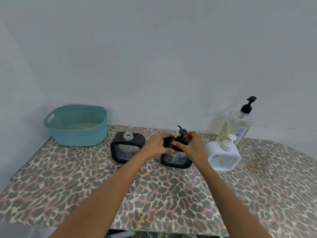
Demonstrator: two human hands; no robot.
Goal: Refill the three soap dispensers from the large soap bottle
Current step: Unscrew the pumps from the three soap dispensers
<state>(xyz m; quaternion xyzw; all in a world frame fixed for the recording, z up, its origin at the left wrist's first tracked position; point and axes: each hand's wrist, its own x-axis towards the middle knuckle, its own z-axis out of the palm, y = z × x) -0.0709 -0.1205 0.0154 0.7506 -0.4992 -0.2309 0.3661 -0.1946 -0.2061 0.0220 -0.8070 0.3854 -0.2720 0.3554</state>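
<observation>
Left hand [157,145] and right hand [193,146] grip the middle dispenser [176,160] on the table [171,194]. Just left of that grip: the uncapped dispenser [127,149], with the basket [77,133] farther left and back. Right of it: the third dispenser [223,157], the large soap bottle [237,126] close behind that one.

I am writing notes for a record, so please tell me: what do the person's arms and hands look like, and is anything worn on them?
The left arm and right arm are bare as far as the picture's edge: no sleeves, watch or bracelet. The left hand and right hand have no gloves and no rings that I can see. Two visible nails have orange polish.
</observation>
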